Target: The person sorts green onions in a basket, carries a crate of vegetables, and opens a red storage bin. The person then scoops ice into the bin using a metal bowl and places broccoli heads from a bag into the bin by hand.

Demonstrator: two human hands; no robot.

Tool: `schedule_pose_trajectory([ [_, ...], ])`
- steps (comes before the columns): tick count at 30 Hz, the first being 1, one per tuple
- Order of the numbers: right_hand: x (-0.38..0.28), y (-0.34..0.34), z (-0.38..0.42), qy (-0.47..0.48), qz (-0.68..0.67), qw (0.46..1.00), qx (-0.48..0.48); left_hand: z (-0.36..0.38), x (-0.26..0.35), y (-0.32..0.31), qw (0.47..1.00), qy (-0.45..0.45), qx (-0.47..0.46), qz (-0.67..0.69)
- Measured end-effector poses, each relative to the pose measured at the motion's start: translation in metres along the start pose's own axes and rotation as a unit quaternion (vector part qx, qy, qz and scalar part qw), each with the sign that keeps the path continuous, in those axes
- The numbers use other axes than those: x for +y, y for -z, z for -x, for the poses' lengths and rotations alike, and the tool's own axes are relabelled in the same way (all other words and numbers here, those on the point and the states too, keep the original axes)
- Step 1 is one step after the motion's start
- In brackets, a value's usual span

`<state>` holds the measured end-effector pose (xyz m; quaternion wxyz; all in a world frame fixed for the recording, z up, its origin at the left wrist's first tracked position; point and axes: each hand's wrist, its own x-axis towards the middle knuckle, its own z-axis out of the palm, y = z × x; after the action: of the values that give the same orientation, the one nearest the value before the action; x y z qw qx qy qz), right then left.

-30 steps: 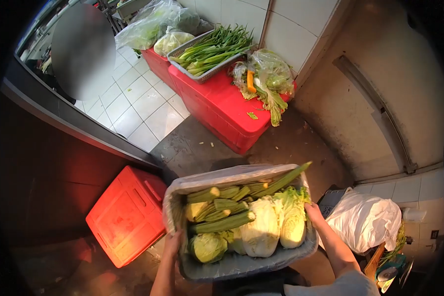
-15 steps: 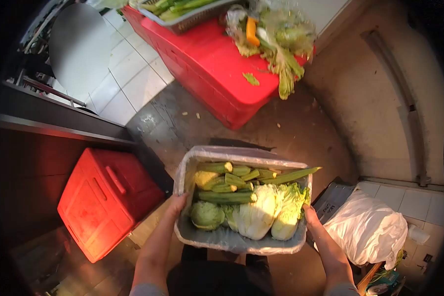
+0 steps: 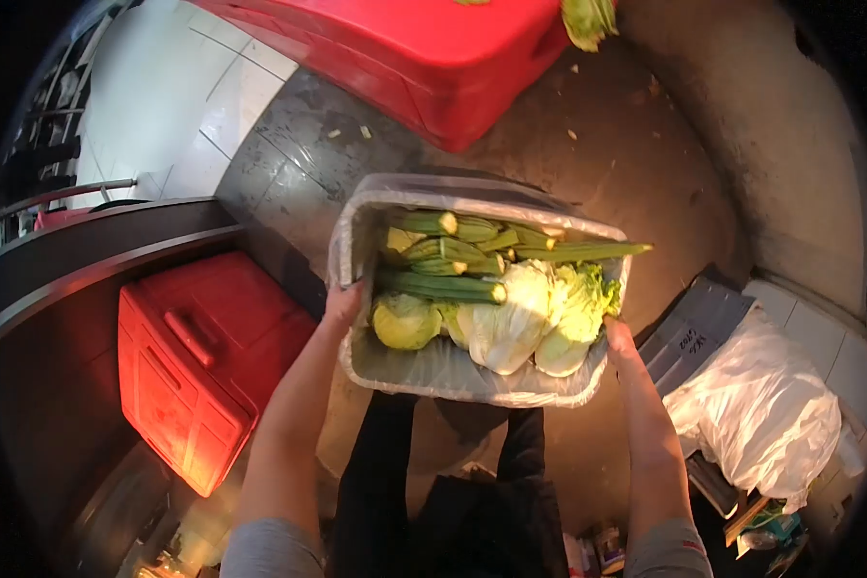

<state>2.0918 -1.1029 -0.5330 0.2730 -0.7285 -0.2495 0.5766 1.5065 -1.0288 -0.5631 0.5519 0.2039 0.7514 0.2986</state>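
Note:
A grey plastic tub [image 3: 482,390], lined with clear plastic film, is held out in front of my legs. My left hand [image 3: 342,306] is closed on its left edge and my right hand [image 3: 618,337] on its right edge; the fingers beneath are mostly hidden. Several long green gourds [image 3: 438,286] lie along the far side of the tub, one poking over the right rim. On the near side sit a round cabbage [image 3: 405,323], a pale napa cabbage [image 3: 508,323] and a leafier head [image 3: 566,332].
Ahead stands a large red chest [image 3: 424,39] with a leaf hanging off its corner. A smaller red lidded box [image 3: 197,361] is at left, beside a dark ledge [image 3: 106,260]. To the right are a grey crate [image 3: 698,323] and a white plastic bag [image 3: 761,405].
The tub and both my hands sit higher in view, and more of my legs shows. The view has tilted down, so the red chest's top with its vegetables has mostly left the frame.

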Motion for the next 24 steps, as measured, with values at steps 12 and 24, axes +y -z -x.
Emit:
schedule_pose_trajectory([
  [12,-0.164,-0.181,0.106,0.003,0.610,0.706,0.360,0.121,-0.028,0.074,0.984,-0.124,0.131,-0.002],
  [24,-0.103,-0.596,0.295,0.015,0.302,0.880,-0.366,0.255,-0.123,0.387,0.509,0.053,0.421,0.749],
])
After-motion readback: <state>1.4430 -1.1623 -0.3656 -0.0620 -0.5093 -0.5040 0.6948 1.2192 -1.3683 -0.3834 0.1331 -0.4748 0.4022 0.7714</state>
